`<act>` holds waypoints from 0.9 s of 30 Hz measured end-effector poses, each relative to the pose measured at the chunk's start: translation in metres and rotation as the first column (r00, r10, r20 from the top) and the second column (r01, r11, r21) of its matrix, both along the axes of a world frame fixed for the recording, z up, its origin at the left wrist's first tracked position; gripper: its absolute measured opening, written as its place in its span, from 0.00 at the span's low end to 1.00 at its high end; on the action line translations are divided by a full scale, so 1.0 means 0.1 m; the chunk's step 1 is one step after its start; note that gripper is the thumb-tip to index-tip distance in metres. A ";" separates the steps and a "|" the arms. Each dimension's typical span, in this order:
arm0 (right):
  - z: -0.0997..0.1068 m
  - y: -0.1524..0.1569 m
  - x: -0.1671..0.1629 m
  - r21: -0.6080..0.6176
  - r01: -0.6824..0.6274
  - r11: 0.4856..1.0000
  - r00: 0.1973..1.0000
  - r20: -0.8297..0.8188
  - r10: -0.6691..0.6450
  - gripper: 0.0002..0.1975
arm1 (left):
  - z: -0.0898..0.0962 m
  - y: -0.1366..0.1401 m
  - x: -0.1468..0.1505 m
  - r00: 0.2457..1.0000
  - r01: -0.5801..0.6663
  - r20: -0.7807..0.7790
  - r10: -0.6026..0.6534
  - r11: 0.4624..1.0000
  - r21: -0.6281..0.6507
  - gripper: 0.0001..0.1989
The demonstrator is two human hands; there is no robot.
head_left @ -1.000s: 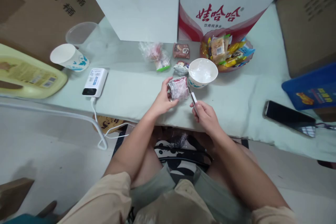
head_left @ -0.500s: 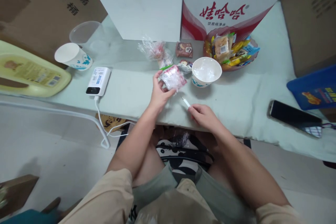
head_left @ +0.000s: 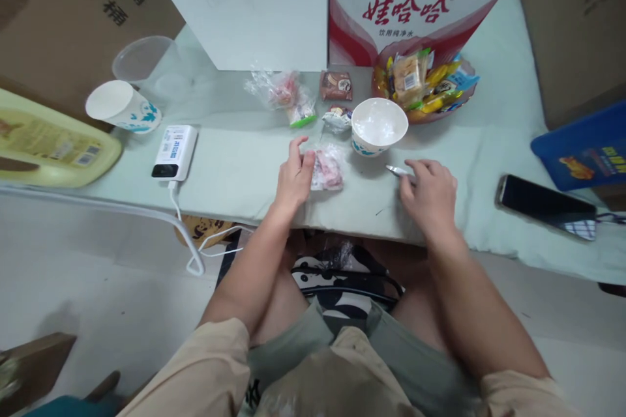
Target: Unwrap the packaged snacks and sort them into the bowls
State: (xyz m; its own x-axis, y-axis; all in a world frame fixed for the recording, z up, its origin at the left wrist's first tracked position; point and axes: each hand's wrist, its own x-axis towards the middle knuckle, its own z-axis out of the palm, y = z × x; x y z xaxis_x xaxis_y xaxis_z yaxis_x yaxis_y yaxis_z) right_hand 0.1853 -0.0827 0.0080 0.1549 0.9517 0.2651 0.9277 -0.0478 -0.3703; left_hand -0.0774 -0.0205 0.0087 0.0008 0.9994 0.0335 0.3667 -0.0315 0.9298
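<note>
My left hand (head_left: 296,176) is at the table's front with index finger and thumb apart, beside a clear plastic packet with pink contents (head_left: 328,171). The packet lies on the cloth against the hand; whether the hidden fingers touch it I cannot tell. My right hand (head_left: 430,194) has a slim white pen-like tool with a pointed tip (head_left: 398,171) between thumb and fingers, low over the table. Between the hands and farther back stands a paper cup (head_left: 375,144) with clear plastic inside. A small wrapped snack (head_left: 337,118) sits left of the cup.
Behind lie a crumpled clear bag (head_left: 281,91) and a brown packet (head_left: 336,86). A bowl of snacks (head_left: 423,116) stands back right, before a white-red carton (head_left: 405,10). A power bank (head_left: 175,153), tipped cup (head_left: 122,107) and yellow jug (head_left: 59,143) are left; a phone (head_left: 542,205) right.
The plastic packet, held up in my left hand before, is down on the table. My right hand has moved right with the white tool, away from the packet. The view has shifted slightly.
</note>
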 end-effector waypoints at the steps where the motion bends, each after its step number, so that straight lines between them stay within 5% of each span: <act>1: 0.00 0.00 -0.05 0.024 -0.066 0.998 0.996 -0.059 0.067 0.18 | -0.01 0.01 -0.02 0.998 -0.053 -0.033 0.055 0.996 0.065 0.22; 5: -0.05 0.01 -0.34 0.058 -0.316 0.947 0.898 -0.304 0.319 0.18 | -0.02 0.03 -0.08 0.954 -0.209 -0.170 0.247 0.955 0.213 0.19; 9: -0.12 0.08 -0.63 0.069 -0.389 0.919 0.805 -0.460 0.375 0.22 | -0.01 0.02 -0.11 0.972 -0.100 -0.207 0.107 0.994 0.042 0.14; 13: -0.12 0.18 -0.81 0.093 -0.416 0.905 0.715 -0.581 0.389 0.29 | -0.01 0.02 -0.07 0.997 0.051 0.058 -0.050 0.998 -0.026 0.16; 17: -0.03 0.16 -0.82 0.143 -0.395 0.907 0.731 -0.550 0.405 0.09 | 0.02 -0.01 -0.05 0.951 0.071 0.307 -0.039 0.993 -0.094 0.19; 20: 0.02 0.08 -0.75 0.213 -0.399 0.892 0.728 -0.517 0.449 0.05 | 0.06 -0.03 -0.08 0.929 0.084 0.368 -0.043 0.992 -0.098 0.10; 24: -0.02 0.03 -0.71 0.236 -0.371 0.898 0.695 -0.571 0.437 0.05 | 0.11 -0.02 -0.15 0.992 -0.060 0.102 0.072 0.992 -0.114 0.16; 27: -0.06 0.07 -0.75 0.184 -0.387 0.903 0.698 -0.581 0.418 0.17 | 0.15 -0.04 -0.15 0.992 -0.107 -0.076 0.103 0.993 -0.057 0.17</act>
State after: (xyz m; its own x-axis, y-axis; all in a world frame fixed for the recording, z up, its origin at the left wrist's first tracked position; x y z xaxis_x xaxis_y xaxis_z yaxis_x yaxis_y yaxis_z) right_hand 0.1104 -0.0761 0.0020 -0.1009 0.9501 0.2953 0.4431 0.3087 -0.8417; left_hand -0.0927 -0.0242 0.0240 -0.1039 0.9943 -0.0239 0.4319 0.0667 0.8994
